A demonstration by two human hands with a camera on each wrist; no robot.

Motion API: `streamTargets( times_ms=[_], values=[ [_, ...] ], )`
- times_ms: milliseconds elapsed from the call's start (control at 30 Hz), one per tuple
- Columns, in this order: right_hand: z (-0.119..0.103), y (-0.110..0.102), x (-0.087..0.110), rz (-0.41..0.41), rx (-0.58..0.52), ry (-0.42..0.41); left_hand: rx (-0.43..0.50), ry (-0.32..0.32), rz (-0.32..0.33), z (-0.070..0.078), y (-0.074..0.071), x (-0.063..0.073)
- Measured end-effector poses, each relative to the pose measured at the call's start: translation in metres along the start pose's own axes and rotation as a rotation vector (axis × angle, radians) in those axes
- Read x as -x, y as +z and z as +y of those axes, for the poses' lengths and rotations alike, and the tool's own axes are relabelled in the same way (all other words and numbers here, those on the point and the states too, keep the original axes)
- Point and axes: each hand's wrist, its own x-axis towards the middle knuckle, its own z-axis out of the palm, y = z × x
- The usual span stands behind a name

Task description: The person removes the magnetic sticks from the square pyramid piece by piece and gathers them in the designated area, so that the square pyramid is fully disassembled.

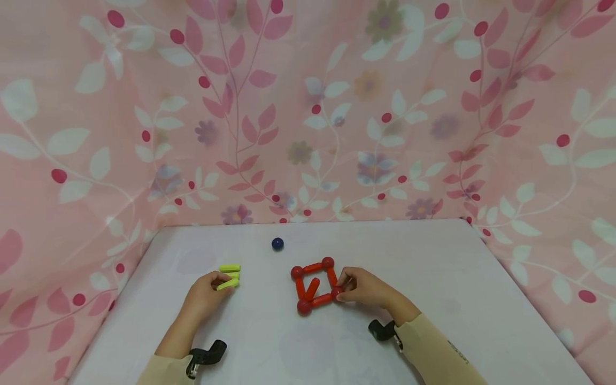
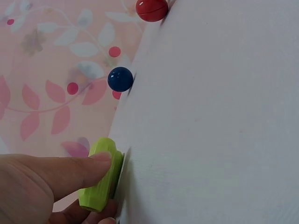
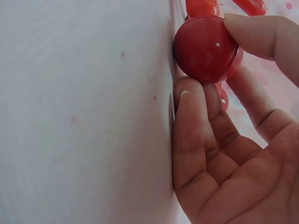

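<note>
My left hand pinches a yellow-green rod between thumb and fingers, at the left of the table. Two more rods of that colour, a far rod and a middle rod, lie just beyond it. In the middle is a red four-sided frame of rods joined by balls at the corners. From its near-left ball another red rod sticks out. My right hand grips the red ball at the near-right corner, thumb on one side and fingers on the other.
A dark blue ball sits on the white table behind and left of the frame. Pink flowered cloth hangs behind the table and along both sides. A black wrist camera mount juts from the left sleeve, another mount from the right.
</note>
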Motion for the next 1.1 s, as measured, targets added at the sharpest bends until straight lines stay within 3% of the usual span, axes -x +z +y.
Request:
streamTargets(
  times_ms=[233,500,767,967,1100],
  values=[
    [0.003,-0.002,0.000,-0.007,-0.005,-0.005,0.019,-0.018,0.008,-0.004,0.002,-0.004],
    [0.007,-0.006,-0.002,-0.021,-0.010,-0.039,-0.003,0.020,0.054,-0.001,0.005,-0.002],
    [0.009,-0.016,-0.002,-0.046,0.003,-0.083,0.009,0.095,0.137,0.020,0.012,0.010],
    [0.010,-0.022,-0.007,-0.063,0.055,-0.076,0.057,0.103,0.028,0.048,0.039,0.022],
    [0.010,-0.024,-0.009,-0.087,0.077,-0.074,0.063,0.145,-0.051,0.067,0.054,0.030]
  ],
)
